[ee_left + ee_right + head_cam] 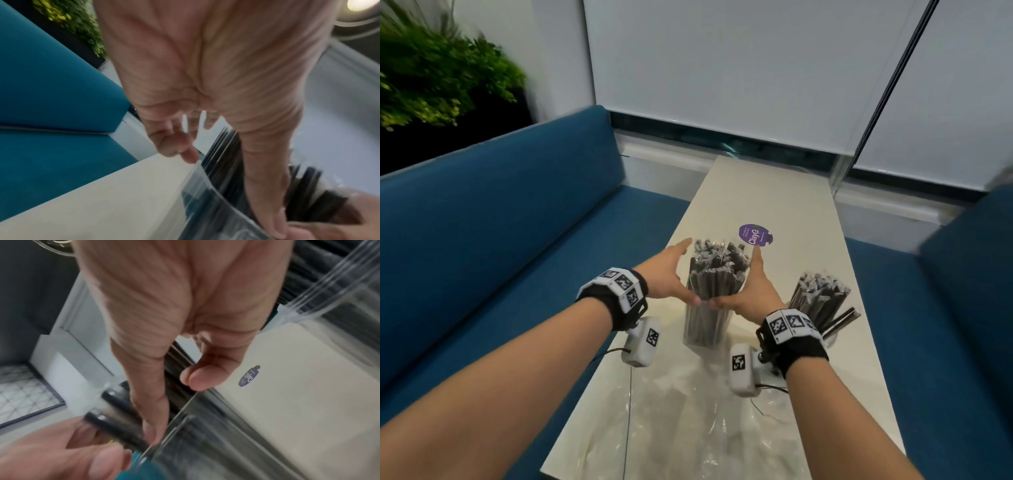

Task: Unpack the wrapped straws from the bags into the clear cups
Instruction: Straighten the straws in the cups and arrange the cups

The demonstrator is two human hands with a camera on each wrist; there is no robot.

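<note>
A tall clear cup [703, 329] stands mid-table, packed with dark straws in clear wrappers [717, 274]. My left hand [681, 274] cups the bundle from the left with straight fingers, and my right hand [748, 284] does the same from the right. Both thumbs meet at the front, just above the cup's rim. In the left wrist view the thumb lies along the straws [224, 162]. The right wrist view shows the same straws [176, 386], blurred. A second clear cup [828, 339] at the right holds more wrapped straws [820, 298], leaning outward.
An empty crumpled clear bag [688, 411] lies on the narrow cream table [767, 192] in front of the cups. A round purple sticker [755, 234] sits behind the middle cup. Blue sofa cushions [500, 222] flank the table on both sides.
</note>
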